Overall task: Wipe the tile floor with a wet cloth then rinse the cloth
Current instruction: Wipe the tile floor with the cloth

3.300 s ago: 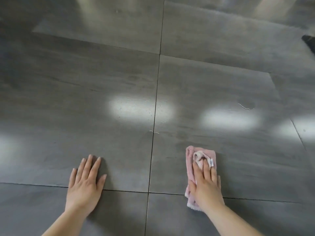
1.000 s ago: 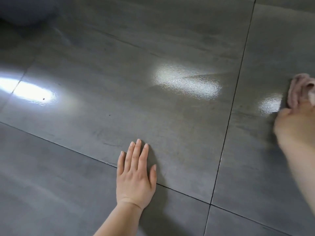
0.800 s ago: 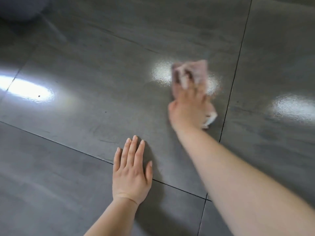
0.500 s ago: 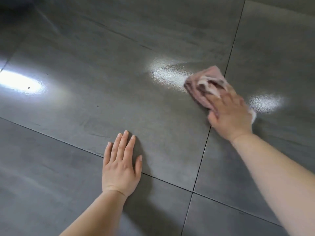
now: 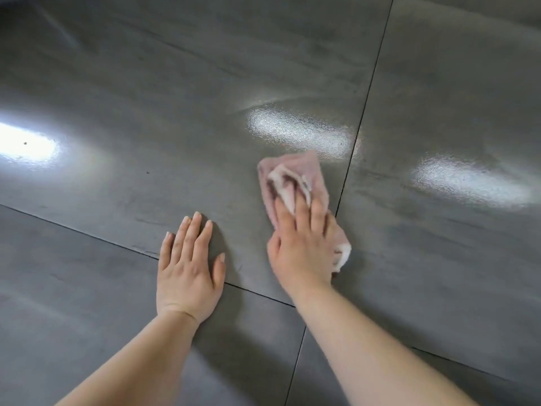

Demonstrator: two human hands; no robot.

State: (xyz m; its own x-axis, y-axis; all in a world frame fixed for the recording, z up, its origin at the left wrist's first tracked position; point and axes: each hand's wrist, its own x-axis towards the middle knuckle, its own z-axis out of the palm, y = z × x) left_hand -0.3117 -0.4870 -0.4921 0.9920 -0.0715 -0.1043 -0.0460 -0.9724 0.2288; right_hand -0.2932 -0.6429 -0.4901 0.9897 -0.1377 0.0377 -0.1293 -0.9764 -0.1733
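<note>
1. Floor point(image 5: 146, 98): large dark grey tiles, glossy, thin dark grout lines point(image 5: 364, 106) between them; bright patches of reflected light at left, centre and right
2. Cloth point(image 5: 295, 177): pink, folded into a rough oblong, lying flat on the floor just left of the long grout line that runs from the top edge toward the bottom
3. Cloth's long axis runs away from the person, tilted slightly, far end leaning left; the far end lies just below the central light patch, the near end pokes out right of the wrist with a paler, whitish edge showing
4. A lighter crumpled fold sits on top of the cloth near the fingertips
5. Right hand point(image 5: 301, 244): palm down on the near half of the cloth, fingers spread and extended along its length, pressing it to the tile rather than gripping it
6. Left hand point(image 5: 188, 265): flat on bare tile, open, fingers together and pointing away, thumb out to the right; holds nothing
7. Left hand lies near the right hand, not touching it or the cloth; its palm straddles a crossing grout line
8. Both forearms bare, entering from the bottom edge
</note>
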